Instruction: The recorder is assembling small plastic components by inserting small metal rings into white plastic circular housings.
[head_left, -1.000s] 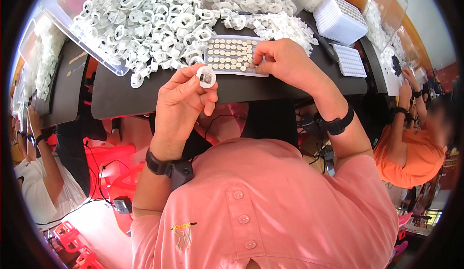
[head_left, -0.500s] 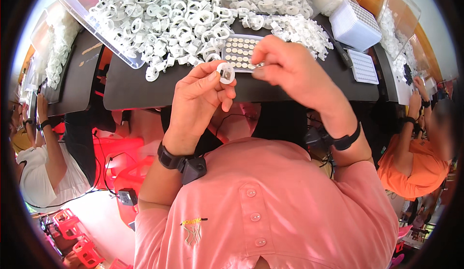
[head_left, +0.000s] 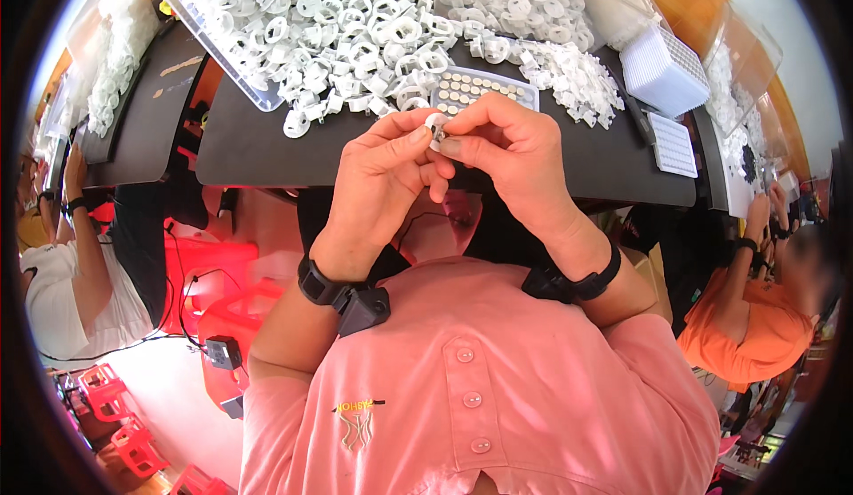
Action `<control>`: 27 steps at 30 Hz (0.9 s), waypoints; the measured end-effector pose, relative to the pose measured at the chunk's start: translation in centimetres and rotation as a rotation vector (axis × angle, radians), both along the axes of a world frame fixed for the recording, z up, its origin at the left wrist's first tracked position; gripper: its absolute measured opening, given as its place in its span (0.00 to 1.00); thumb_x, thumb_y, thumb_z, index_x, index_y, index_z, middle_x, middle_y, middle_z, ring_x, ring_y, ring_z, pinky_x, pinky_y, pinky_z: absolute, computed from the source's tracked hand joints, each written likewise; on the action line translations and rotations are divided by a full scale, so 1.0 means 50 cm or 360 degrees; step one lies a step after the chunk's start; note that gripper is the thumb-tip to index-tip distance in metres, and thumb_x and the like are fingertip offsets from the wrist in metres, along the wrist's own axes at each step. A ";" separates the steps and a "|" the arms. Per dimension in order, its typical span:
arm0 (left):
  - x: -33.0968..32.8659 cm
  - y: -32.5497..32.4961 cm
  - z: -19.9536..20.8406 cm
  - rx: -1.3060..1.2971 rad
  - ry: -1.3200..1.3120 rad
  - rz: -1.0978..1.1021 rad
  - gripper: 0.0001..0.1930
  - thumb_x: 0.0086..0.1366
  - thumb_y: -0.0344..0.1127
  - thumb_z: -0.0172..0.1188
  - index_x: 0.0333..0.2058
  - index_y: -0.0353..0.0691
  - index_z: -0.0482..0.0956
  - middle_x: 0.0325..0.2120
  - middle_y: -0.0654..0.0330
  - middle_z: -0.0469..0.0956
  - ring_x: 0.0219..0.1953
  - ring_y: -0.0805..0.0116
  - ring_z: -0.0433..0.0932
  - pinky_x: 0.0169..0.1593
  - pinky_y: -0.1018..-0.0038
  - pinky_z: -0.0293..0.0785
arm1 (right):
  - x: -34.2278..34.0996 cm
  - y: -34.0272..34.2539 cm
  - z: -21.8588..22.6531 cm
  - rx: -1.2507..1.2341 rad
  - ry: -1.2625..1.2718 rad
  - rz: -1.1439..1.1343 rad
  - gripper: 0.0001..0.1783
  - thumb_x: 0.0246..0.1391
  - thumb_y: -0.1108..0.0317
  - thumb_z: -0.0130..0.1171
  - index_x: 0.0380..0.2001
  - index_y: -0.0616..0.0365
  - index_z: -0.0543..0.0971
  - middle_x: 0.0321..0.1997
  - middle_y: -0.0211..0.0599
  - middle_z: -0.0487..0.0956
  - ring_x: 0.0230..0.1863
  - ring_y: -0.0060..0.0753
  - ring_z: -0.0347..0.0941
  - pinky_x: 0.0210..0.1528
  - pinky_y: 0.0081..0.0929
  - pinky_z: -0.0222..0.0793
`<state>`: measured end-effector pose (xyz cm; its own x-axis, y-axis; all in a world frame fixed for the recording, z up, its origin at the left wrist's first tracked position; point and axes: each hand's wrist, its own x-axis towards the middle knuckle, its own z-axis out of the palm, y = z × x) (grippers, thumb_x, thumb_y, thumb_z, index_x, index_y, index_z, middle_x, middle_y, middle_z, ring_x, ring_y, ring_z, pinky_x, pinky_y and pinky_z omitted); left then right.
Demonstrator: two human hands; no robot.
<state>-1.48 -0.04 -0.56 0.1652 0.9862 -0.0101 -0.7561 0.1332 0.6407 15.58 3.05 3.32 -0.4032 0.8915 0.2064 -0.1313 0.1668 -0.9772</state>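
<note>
My left hand [head_left: 382, 171] pinches a small round white plastic housing [head_left: 434, 120] between thumb and forefinger, above the table's near edge. My right hand [head_left: 522, 155] meets it there, thumb and forefinger closed on a small shiny piece [head_left: 440, 136] against the housing, which looks like a button cell. The fingertips partly cover both pieces, so I cannot tell whether the cell sits inside. Just behind my hands lies a pale tray [head_left: 531, 97] with rows of round button cells, its near part hidden by my right hand.
A large heap of white ring-shaped housings [head_left: 329, 42] spills from a clear bin [head_left: 213, 42] onto the dark table [head_left: 267, 153]. Smaller white parts [head_left: 573, 82] lie right of it. Stacked white trays [head_left: 665, 68] and a single tray [head_left: 673, 144] stand farther right. Other people work at both sides.
My right hand has come from the tray of cells to the left, bringing the small shiny piece against the housing. My left hand still holds the housing, now turned more edge-on.
</note>
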 end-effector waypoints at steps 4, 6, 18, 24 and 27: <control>0.001 -0.001 0.002 -0.0012 -0.0003 -0.0010 0.14 0.69 0.31 0.58 0.49 0.29 0.75 0.36 0.52 0.80 0.32 0.64 0.81 0.28 0.71 0.77 | 0.007 0.008 0.004 -0.0013 -0.0112 -0.0034 0.04 0.53 0.82 0.64 0.31 0.65 0.79 0.29 0.32 0.81 0.30 0.20 0.78 0.37 0.20 0.74; 0.002 -0.002 0.003 -0.0010 -0.0016 -0.0004 0.14 0.69 0.31 0.58 0.49 0.28 0.76 0.36 0.52 0.80 0.31 0.64 0.81 0.28 0.71 0.77 | 0.008 0.010 0.002 -0.0093 0.0011 0.0028 0.05 0.53 0.81 0.65 0.32 0.64 0.79 0.29 0.32 0.81 0.31 0.19 0.78 0.36 0.20 0.74; 0.004 -0.001 0.005 0.0002 -0.0010 0.0014 0.14 0.69 0.30 0.58 0.49 0.27 0.75 0.35 0.52 0.79 0.31 0.65 0.81 0.27 0.72 0.77 | 0.003 0.010 -0.014 0.0110 -0.0032 -0.0054 0.04 0.55 0.80 0.64 0.34 0.64 0.80 0.31 0.32 0.82 0.33 0.17 0.77 0.37 0.18 0.74; 0.003 -0.001 0.006 -0.0009 -0.0007 0.0016 0.13 0.69 0.29 0.58 0.49 0.27 0.75 0.35 0.52 0.79 0.30 0.64 0.81 0.27 0.72 0.77 | 0.002 0.007 -0.012 0.0009 0.0005 -0.0068 0.04 0.55 0.81 0.63 0.35 0.64 0.80 0.33 0.33 0.83 0.35 0.18 0.78 0.38 0.18 0.74; 0.002 0.000 0.004 -0.0011 -0.0028 0.0004 0.13 0.69 0.28 0.58 0.49 0.27 0.75 0.35 0.52 0.79 0.30 0.64 0.80 0.27 0.72 0.77 | 0.003 0.009 -0.020 0.0032 0.0033 -0.0040 0.04 0.55 0.81 0.63 0.34 0.64 0.80 0.33 0.33 0.83 0.35 0.18 0.78 0.39 0.18 0.74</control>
<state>-1.39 -0.04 -0.37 0.1629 0.9866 -0.0138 -0.7676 0.1355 0.6264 15.74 3.52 2.34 -0.3760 0.8970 0.2325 -0.1473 0.1899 -0.9707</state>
